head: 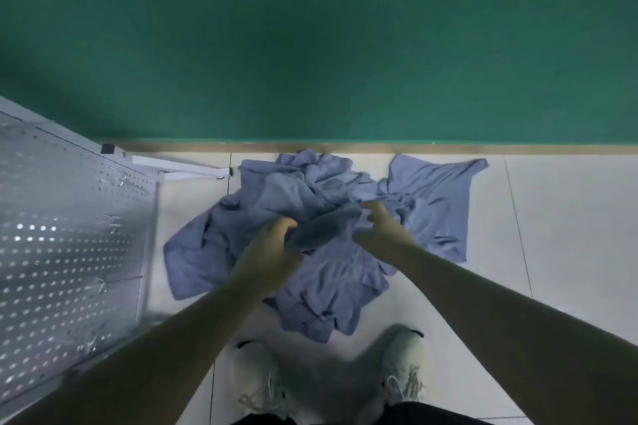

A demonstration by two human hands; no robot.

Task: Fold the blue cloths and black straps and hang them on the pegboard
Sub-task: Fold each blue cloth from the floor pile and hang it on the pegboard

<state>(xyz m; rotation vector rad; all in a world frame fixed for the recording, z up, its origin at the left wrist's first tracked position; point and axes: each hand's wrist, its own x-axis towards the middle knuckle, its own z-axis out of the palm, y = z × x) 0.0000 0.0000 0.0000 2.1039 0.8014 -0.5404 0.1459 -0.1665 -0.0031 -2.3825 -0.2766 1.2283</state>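
- On the pale tiled floor point(552, 217), in the head view, the heap of crumpled blue fabric cloths point(310, 190) lay directly ahead of the person's white shoes point(257, 379), against the base of the green wall point(310, 45).
- The left hand point(272, 245) gripped a darker, bunched blue cloth fold point(324, 228), with its fingers curled round the near-left end.
- The fold's long axis ran from that grip up and to the right, ending just beside the right hand point(378, 228).
- The right hand was part-spread, fingers loosely bent; it appeared to hold nothing, its fingertips close to the fold's free end and over the heap.
- Judgement: the right hand was the nearer to the free end, so a short move leftward would take it.
- The grey perforated metal pegboard point(69, 235), with small hooks point(114, 221), stood to the left, nearer the left arm.
- No black straps could be made out.
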